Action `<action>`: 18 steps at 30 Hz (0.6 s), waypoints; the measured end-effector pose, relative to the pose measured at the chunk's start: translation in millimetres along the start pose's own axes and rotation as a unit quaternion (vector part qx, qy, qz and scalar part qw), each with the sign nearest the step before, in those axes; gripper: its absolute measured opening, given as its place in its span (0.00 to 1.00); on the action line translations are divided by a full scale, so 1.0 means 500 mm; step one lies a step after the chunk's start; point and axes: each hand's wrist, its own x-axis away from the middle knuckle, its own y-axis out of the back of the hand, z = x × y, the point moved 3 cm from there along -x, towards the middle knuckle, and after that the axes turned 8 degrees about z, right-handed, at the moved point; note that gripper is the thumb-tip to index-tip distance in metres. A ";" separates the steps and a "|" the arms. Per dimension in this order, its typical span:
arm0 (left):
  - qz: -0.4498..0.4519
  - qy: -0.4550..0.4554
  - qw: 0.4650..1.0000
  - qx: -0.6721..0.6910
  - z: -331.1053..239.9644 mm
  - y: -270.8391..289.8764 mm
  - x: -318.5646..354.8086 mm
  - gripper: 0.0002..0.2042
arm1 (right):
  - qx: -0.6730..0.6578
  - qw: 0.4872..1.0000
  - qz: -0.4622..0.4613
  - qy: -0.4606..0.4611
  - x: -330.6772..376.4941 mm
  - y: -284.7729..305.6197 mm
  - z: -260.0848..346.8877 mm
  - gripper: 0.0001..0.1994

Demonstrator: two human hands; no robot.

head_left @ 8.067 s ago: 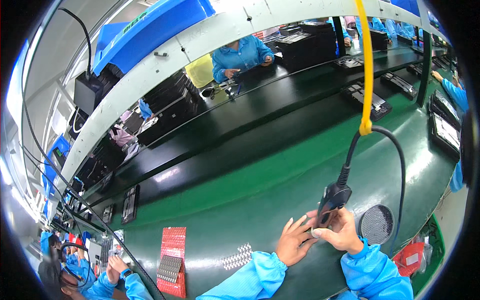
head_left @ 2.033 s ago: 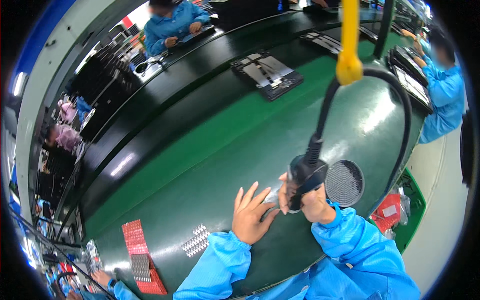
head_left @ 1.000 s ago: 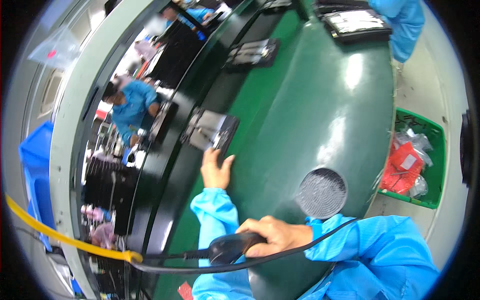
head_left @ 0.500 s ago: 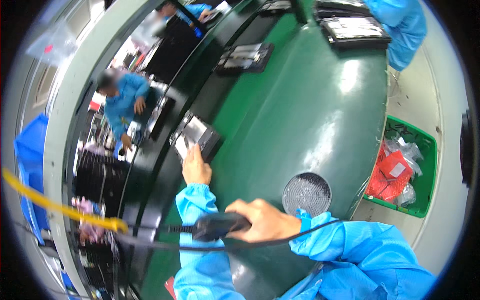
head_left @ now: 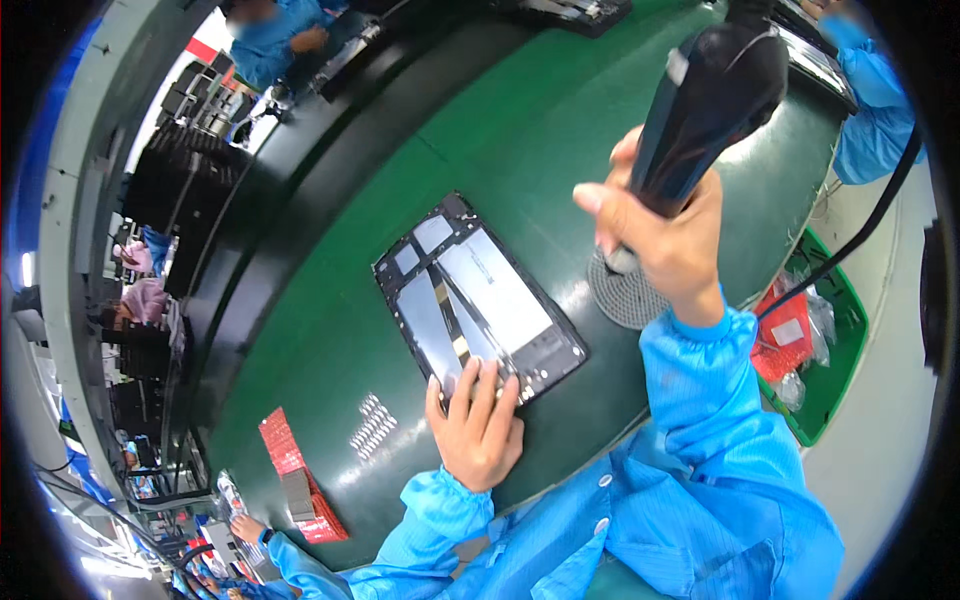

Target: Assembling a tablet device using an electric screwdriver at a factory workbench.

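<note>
A flat black device tray with silver panels [head_left: 470,290] lies on the green belt [head_left: 520,130] in front of me. My left hand [head_left: 478,425] rests with its fingers spread on the tray's near corner. My right hand [head_left: 660,235] is raised above the belt and grips a black electric screwdriver [head_left: 705,90] whose black cable [head_left: 860,235] runs off to the right. The driver's tip hangs over a round mesh screw dish [head_left: 625,295].
A red parts tray [head_left: 300,480] and a patch of small screws [head_left: 373,428] lie at the left. A green bin [head_left: 820,350] with red packets sits beyond the belt's right edge. Other workers in blue sit at the far side and right.
The device tray has come from far down the belt to right in front of me under my left hand. My right hand has lifted the screwdriver upright.
</note>
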 end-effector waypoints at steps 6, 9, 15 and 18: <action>0.033 -0.006 0.994 0.100 -0.053 -0.018 0.085 0.18 | 0.000 0.997 0.028 0.076 0.005 0.046 -0.024 0.14; 0.015 0.064 0.977 0.204 -0.052 -0.028 0.090 0.17 | 0.002 0.997 0.021 0.076 0.011 0.054 -0.036 0.15; 0.028 0.027 0.968 0.247 -0.068 -0.031 0.089 0.17 | 0.040 0.997 0.031 0.060 0.009 0.034 -0.060 0.18; 0.016 0.019 0.965 0.260 -0.072 -0.035 0.078 0.18 | 0.036 0.997 0.032 0.061 0.006 0.035 -0.067 0.22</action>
